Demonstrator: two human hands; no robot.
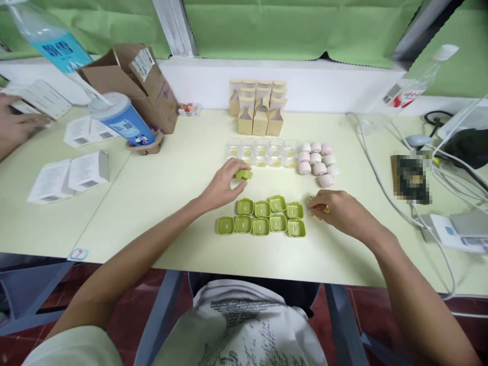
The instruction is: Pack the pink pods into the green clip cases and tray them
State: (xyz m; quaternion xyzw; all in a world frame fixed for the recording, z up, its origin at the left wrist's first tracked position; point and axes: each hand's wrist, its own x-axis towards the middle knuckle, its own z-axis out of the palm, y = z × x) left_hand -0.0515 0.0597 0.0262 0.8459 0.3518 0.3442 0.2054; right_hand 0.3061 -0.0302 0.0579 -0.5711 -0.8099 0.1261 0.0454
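My left hand (223,184) is closed on a small green case (244,174), held just above the table behind a cluster of several green cases (262,218) laid in two rows. My right hand (335,209) rests to the right of that cluster, fingers pinched on a small yellowish piece (325,208) that is mostly hidden. Behind them lies a row of clear plastic trays (263,151) with yellow parts inside. Several pink rounded pieces (318,161) sit to the right of the trays. Tan cardboard boxes (259,104) stand stacked near the wall.
A blue cup with a lid (122,122) and an open brown carton (133,81) stand at the left. Another person's hand (15,127) rests on white leaflets (68,173) at the far left. Cables (385,188), bottles (412,86) and devices crowd the right side.
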